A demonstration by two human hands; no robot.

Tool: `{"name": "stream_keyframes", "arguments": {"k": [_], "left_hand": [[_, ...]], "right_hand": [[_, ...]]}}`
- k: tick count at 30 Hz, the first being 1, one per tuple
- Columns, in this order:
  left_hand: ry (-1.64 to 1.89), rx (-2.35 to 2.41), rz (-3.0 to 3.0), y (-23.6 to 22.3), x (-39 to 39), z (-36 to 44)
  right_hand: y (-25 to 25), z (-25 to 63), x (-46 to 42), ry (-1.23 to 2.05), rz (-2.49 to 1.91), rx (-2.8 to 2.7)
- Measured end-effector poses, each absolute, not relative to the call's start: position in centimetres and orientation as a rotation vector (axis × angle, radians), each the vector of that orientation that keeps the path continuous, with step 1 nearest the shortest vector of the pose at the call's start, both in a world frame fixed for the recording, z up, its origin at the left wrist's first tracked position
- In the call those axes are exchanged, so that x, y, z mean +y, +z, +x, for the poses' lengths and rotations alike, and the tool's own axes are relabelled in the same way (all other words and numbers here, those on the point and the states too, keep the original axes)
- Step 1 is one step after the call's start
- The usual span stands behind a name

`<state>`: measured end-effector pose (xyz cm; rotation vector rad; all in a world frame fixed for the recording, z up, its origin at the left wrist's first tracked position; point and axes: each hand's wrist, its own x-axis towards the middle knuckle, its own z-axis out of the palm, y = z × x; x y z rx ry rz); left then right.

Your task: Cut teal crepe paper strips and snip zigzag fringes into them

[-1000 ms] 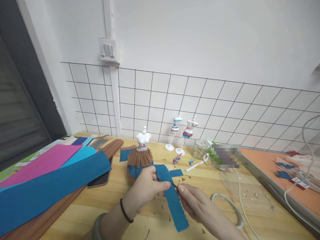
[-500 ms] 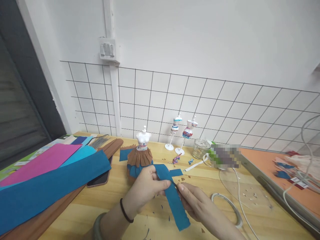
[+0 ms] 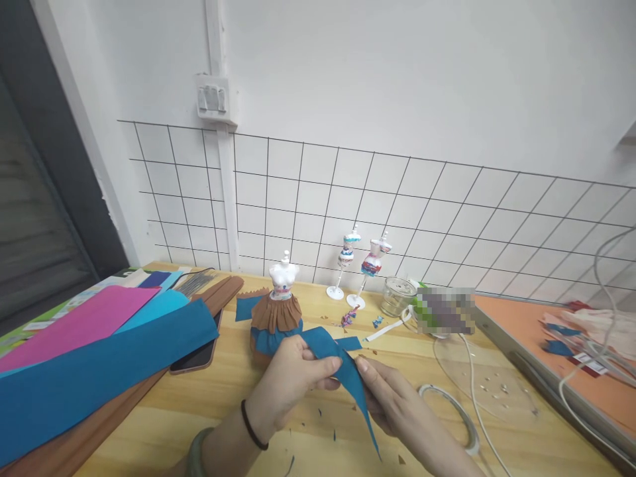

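Note:
A strip of blue fabric (image 3: 352, 379) hangs between my two hands over the wooden table. My left hand (image 3: 298, 371) pinches it with the thumb on top. At the strip's right edge, my right hand (image 3: 385, 397) closes its thumb and fingers on the cloth; whether it holds anything else is hidden. Just behind my left hand stands a small white dress form (image 3: 284, 275) in a brown and blue ruffled skirt (image 3: 276, 313). A short blue fabric piece (image 3: 349, 343) shows behind the strip.
Flat fabric pieces, including a long blue one (image 3: 109, 371), lie at left, partly over a phone (image 3: 193, 356). Two small dress forms (image 3: 346, 255) and a glass jar (image 3: 397, 296) stand at the back. A tape roll (image 3: 454, 414) and a white cable (image 3: 477, 391) are at right.
The strip has turned between my hands; its lower end now shows nearly edge-on instead of flat. Both hands keep their grip in nearly the same place.

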<state>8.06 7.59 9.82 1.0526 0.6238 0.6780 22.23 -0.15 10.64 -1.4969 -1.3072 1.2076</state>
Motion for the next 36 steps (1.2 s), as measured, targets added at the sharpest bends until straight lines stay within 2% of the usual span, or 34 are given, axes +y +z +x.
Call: {"name": "stream_keyframes", "arguments": {"k": [17, 24, 31, 36], "left_hand": [[0.716, 0.51, 1.014, 8.5, 7.3, 8.8], [0.762, 0.57, 1.092, 9.1, 7.4, 8.5], [0.791, 0.617, 1.174, 9.7, 7.9, 8.4], [0.775, 0.631, 1.149, 9.7, 8.0, 8.2]], "right_hand": [[10.1, 22.3, 0.2, 1.233, -1.48, -1.17], [10.0, 23.2, 0.3, 1.135, -1.47, -1.058], [10.5, 23.1, 0.4, 1.123, -1.594, -1.324], [10.3, 22.9, 0.3, 1.167, -1.653, -1.288]]}}
